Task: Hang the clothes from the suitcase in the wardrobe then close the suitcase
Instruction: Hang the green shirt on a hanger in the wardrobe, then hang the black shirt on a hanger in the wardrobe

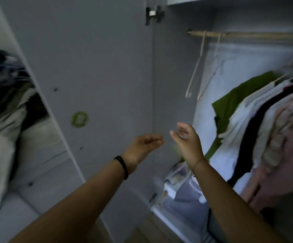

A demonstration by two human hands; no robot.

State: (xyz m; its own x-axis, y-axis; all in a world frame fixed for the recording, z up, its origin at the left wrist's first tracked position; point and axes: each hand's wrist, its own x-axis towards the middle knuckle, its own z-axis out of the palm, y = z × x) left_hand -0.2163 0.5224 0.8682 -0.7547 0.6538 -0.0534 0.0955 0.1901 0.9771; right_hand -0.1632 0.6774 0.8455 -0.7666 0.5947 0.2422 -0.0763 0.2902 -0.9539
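**Wooden rail, two spare hangers, nothing in your hands**

Both your hands are raised in front of the open wardrobe and hold nothing. Your left hand has its fingers loosely curled, thumb near the forefinger. Your right hand is relaxed, palm turned inward. The suitcase is out of view, and you have no garment from it with you.

Risks, as I judge them:
- **Hangers:** two empty hangers dangle tilted and close together at the left end of the rail. Snatch one and you may drag its neighbour off.
- **Green garment:** the green garment juts out from the packed hanging clothes on the right and looks half slipped. Brushing it could pull it down.
- **Door:** the door stands open just beside your left hand, so a wide swing could knock it.

Containers:
- **Plastic boxes:** the clear plastic boxes sit on the wardrobe floor below your right wrist, their contents too blurred to name.
- **Side shelves:** the side shelves at far left hold piled, crumpled textiles
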